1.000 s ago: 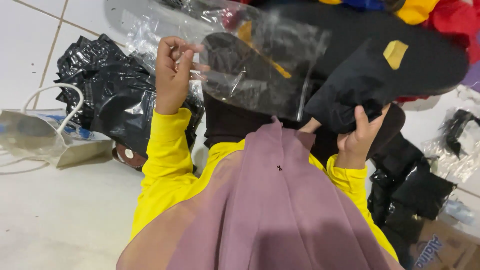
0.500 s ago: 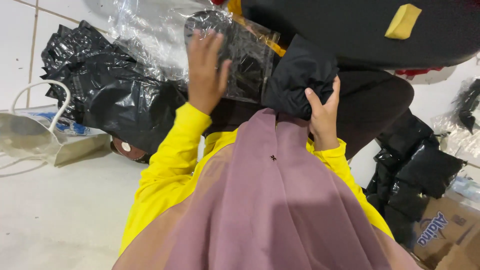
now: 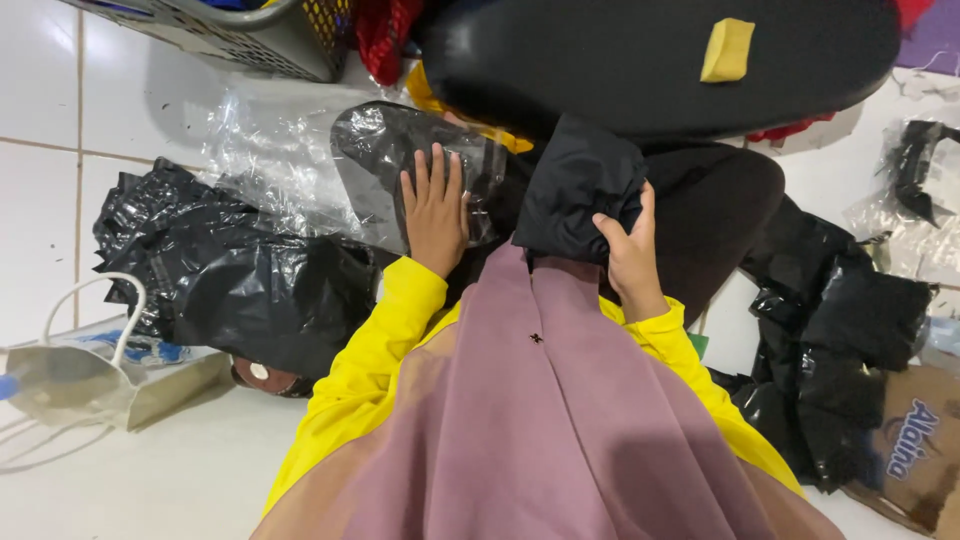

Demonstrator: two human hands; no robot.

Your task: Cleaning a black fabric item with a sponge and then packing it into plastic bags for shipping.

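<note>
- Crumpled black plastic bags (image 3: 235,280) lie on the white tiled floor (image 3: 60,100) at left, a grey basket (image 3: 240,35) far left, a cardboard box (image 3: 915,450) near right.
- A large black cushion (image 3: 640,60) fills the far side, overhanging the person's lap.
- The left hand (image 3: 435,215) lies flat, fingers spread, on a clear plastic bag (image 3: 400,165) holding something black; its long axis runs left to right.
- The right hand (image 3: 630,250) grips a folded black cloth (image 3: 580,185), fingers curled around its near edge.

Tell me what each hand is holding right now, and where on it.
The right hand grips the folded black garment at its lower right edge. The left hand lies flat, fingers spread, on the clear plastic bag, pressing rather than gripping.
</note>
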